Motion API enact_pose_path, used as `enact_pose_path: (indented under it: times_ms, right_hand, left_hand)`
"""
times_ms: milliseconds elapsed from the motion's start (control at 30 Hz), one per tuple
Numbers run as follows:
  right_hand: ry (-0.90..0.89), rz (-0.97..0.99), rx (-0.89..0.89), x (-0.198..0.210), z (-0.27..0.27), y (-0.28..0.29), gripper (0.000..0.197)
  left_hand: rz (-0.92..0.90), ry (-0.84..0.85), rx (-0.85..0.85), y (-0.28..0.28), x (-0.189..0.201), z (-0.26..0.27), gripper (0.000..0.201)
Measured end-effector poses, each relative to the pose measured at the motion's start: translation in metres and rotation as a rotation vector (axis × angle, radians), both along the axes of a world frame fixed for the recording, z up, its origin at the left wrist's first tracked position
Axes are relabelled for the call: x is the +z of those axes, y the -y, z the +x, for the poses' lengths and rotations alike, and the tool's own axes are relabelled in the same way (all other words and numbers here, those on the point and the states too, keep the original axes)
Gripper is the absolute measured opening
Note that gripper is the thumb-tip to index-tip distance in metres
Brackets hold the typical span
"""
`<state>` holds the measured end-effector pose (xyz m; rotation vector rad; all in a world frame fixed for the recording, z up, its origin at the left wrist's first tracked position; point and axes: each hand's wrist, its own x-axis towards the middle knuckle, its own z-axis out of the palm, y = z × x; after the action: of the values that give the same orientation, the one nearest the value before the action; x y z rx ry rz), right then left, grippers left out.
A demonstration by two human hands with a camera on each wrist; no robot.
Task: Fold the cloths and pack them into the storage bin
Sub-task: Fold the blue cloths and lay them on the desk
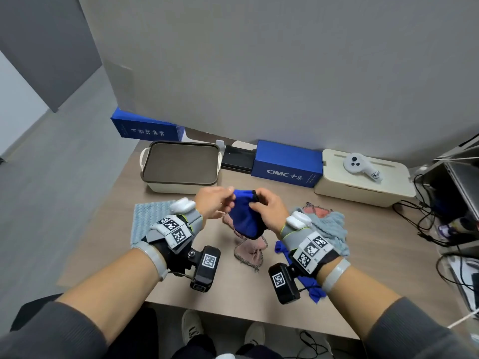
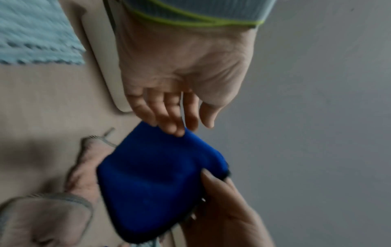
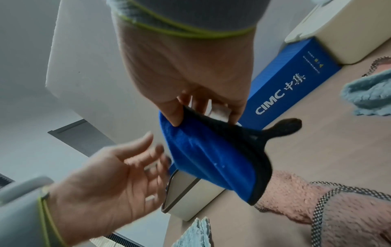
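Beige table (image 1: 350, 229) against grey wall | blue cloth (image 1: 245, 218) held above it, before storage bin (image 1: 178, 165) | right hand (image 1: 267, 207) pinching black-trimmed edge | left hand (image 1: 212, 202) spread, fingertips apparently touching | soft, light, limp: best gripped at corners

Both forearms reach forward from dark sleeves, each wrist strapped with a marker-covered camera rig, and the two hands meet close together in the air above the surface. The right hand (image 1: 267, 206) has its thumb and fingers curled in a pinching grip on the top edge of the blue cloth (image 1: 245, 216), which hangs below it. The left hand (image 1: 211, 200) is relaxed and spread, palm toward the right hand, its fingertips (image 2: 180, 132) just touching the cloth's near corner without closing on it.
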<state>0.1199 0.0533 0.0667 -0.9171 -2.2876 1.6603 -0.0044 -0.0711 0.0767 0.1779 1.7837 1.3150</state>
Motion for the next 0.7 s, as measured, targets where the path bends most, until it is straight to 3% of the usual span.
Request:
enact_pose_path:
  times_ms: [33, 67, 133, 167, 200, 300, 333, 433, 533, 700]
  right_hand:
    - [0.014, -0.037, -0.015, 0.000, -0.001, 0.001, 0.022]
    - [0.021, -0.080, -0.022, 0.000, -0.002, 0.001, 0.024]
    - [0.034, -0.171, 0.014, 0.002, -0.007, 0.005, 0.026]
    - [0.040, -0.214, 0.041, 0.003, -0.010, 0.008, 0.027]
    - [0.042, -0.257, 0.065, 0.004, -0.014, 0.011, 0.027]
    - [0.038, -0.362, 0.065, 0.002, -0.028, 0.019, 0.027]
    - [0.050, -0.349, 0.047, 0.000, -0.029, 0.019, 0.024]
    - [0.162, -0.197, 0.020, -0.028, -0.037, 0.018, 0.017]
    - [0.337, -0.067, 0.025, -0.068, -0.042, 0.025, 0.019]
    - [0.498, -0.082, 0.069, -0.111, -0.051, 0.041, 0.024]
  left_hand:
    - [-0.028, -0.042, 0.048, 0.007, -0.008, -0.005, 0.015]
    - [-0.051, -0.068, 0.047, 0.015, -0.014, -0.008, 0.031]
    - [-0.089, -0.029, -0.031, 0.034, -0.032, -0.012, 0.095]
    - [-0.081, 0.024, -0.063, 0.042, -0.038, -0.013, 0.115]
    - [-0.045, 0.077, -0.094, 0.049, -0.042, -0.012, 0.117]
    - [0.079, 0.128, -0.110, 0.068, -0.052, -0.021, 0.054]
    - [0.107, 0.126, -0.070, 0.072, -0.054, -0.023, 0.042]
    - [0.183, 0.169, 0.047, 0.085, -0.067, -0.033, 0.034]
    - [0.068, 0.088, 0.086, 0.093, -0.082, -0.034, 0.009]
    - [-0.168, -0.072, 0.070, 0.099, -0.128, -0.039, 0.016]
